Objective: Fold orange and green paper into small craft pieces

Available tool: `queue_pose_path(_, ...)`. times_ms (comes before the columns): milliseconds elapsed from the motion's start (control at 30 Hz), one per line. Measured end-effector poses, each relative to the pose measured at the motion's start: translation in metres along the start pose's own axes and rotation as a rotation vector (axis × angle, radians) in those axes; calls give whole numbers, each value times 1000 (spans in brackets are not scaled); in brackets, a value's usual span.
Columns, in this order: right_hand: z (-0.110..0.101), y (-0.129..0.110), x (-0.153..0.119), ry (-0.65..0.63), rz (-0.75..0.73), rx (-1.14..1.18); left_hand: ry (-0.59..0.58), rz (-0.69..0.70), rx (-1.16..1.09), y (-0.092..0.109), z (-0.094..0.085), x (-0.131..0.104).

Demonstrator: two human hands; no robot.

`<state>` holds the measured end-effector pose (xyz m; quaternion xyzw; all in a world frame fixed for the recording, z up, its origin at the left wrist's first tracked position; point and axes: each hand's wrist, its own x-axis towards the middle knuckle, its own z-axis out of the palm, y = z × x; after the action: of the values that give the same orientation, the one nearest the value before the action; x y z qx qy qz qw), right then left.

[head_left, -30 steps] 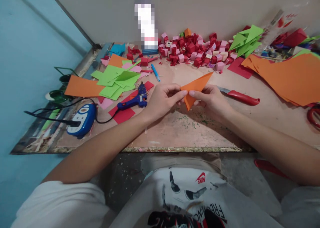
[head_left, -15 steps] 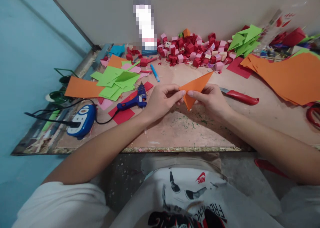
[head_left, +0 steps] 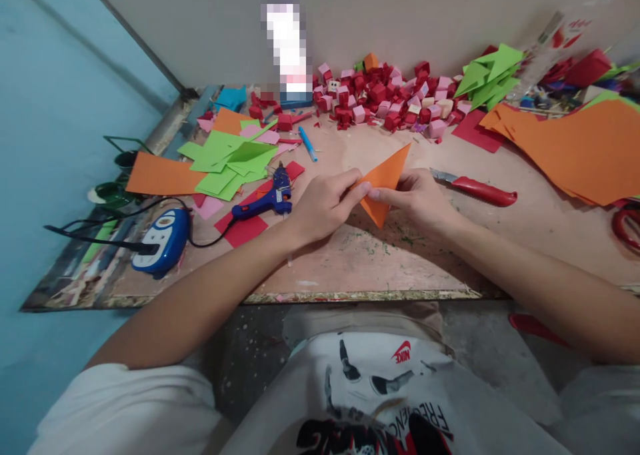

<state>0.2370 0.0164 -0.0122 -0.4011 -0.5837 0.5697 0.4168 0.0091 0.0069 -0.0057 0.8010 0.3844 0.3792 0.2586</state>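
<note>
A folded piece of orange paper (head_left: 389, 170) is held up between both hands over the table's middle. My left hand (head_left: 327, 205) pinches its left corner, thumb in front. From the other side my right hand (head_left: 425, 198) grips it, with the thumb pressed on the front close to the left thumb. The fingers behind the paper are partly hidden. Just beyond the right hand lies a knife with a red handle (head_left: 485, 191). Left of the left hand a blue glue gun (head_left: 267, 202) rests on red paper (head_left: 243, 226).
Red and pink paper cubes (head_left: 385, 95) are heaped along the back wall. Green sheets (head_left: 235, 158) lie at left, near a blue-and-white power strip (head_left: 163, 242) with a black cord. Large orange sheets (head_left: 575, 152) and red-handled scissors (head_left: 625, 228) are at right. A blue pen (head_left: 308, 144) lies behind.
The orange paper has turned a little between the hands. Its upper tip has shifted left, and more of its front face shows. My right fingers have moved slightly along it.
</note>
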Motion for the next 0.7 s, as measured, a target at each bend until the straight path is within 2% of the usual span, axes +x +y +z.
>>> queue_pose_path(300, -1, 2, 0, -56, 58, 76, -21, -38, -51, -3, 1, -1)
queue_pose_path(467, 0, -2, 1, -6, 46, 176, -23, -98, -122, -5, 1, 0)
queue_pose_path(700, -1, -3, 3, -10, 76, 227, -21, -129, -166, -7, 2, 0)
